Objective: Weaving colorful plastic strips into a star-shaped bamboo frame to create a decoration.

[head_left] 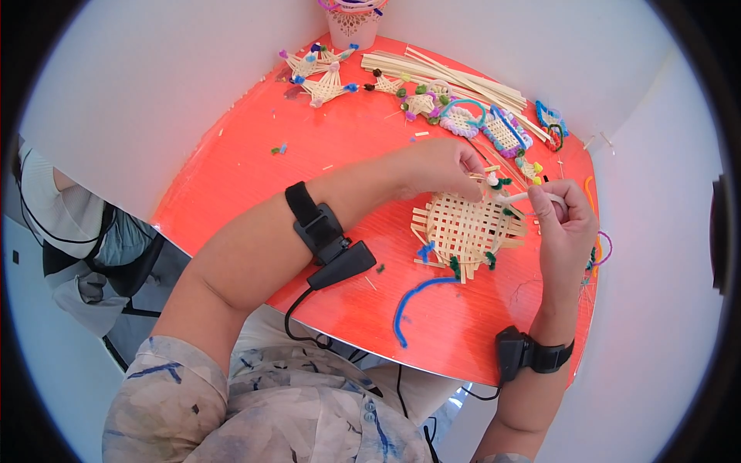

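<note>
A round woven mat of pale bamboo strips (465, 231) lies on the red table, its strip ends sticking out around the edge. Short twists of dark green, blue and white pipe cleaner are fixed along its rim. My left hand (448, 170) is closed at the far edge of the mat, fingertips pinching strips beside a white twist (492, 179). To the right of the mat, my right hand (565, 216) pinches a white pipe cleaner (519, 197), which stretches toward the mat's upper right rim. A loose blue pipe cleaner (409, 303) curves on the table below the mat.
Finished woven stars (326, 87) and small pieces with coloured edges (505, 133) line the back. Behind them lie loose bamboo strips (455, 81). A pink pot (353, 29) holds pipe cleaners. White partitions flank the table; another person (73, 201) sits at far left.
</note>
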{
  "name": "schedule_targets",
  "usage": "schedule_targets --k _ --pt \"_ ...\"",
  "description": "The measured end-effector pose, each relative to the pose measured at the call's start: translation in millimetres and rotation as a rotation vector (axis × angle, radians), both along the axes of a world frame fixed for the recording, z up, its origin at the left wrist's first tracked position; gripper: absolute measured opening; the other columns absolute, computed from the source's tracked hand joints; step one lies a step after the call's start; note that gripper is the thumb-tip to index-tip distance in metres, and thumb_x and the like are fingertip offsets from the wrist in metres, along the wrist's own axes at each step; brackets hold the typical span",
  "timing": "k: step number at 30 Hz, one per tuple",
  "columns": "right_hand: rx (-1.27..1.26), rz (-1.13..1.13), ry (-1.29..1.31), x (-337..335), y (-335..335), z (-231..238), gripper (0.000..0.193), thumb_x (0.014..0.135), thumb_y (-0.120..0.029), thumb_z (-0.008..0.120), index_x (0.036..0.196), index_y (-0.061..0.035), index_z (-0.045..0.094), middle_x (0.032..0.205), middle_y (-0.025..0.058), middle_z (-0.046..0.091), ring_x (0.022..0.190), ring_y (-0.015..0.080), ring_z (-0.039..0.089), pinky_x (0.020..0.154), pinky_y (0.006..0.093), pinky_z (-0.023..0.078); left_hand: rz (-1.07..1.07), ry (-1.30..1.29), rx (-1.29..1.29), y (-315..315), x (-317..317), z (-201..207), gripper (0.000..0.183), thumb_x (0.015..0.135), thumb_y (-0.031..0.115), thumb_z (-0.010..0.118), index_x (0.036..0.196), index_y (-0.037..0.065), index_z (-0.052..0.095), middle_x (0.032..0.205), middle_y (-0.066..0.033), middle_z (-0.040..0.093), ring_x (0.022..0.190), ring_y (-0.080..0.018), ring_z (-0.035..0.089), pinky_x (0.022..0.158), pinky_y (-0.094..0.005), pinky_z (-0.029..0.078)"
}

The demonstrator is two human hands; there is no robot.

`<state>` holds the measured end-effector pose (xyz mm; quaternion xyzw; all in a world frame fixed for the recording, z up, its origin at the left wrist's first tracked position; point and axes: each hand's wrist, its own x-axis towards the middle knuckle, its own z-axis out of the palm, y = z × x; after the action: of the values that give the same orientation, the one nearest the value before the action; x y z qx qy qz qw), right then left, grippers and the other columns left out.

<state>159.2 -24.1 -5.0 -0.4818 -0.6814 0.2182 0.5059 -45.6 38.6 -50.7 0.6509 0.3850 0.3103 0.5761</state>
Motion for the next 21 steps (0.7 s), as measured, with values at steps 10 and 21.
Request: schedule_targets --k 10,21 --pt "-0.155 0.131 -0.04 -9.0 -8.2 8.0 0.02 0.083 -0.002 0.066 0.102 -0.0018 0.059 0.082 -0.0005 0.053 0.071 0.0035 0.05 0.056 0.0198 0.044 0.092 0.258 0.225 -17.2 4.1 19.8 0.024 0.076 0.021 0.078 0.086 0.001 0.068 0.076 -0.0043 0.067 0.068 -0.0089 0.063 0.061 -0.0251 0.05" --pt "0.152 0.054 -0.417 -11.0 -6.9 -3.7 0.01 0.076 -0.001 0.066 0.085 0.0009 0.064 0.085 0.0129 0.063 0.075 0.0266 0.064 0.067 0.0362 0.051 0.176 0.177 0.352 -44.2 11.6 26.2 0.035 0.068 0.025 0.079 0.094 0.003 0.07 0.085 -0.0113 0.069 0.072 -0.0188 0.066 0.066 -0.0324 0.053"
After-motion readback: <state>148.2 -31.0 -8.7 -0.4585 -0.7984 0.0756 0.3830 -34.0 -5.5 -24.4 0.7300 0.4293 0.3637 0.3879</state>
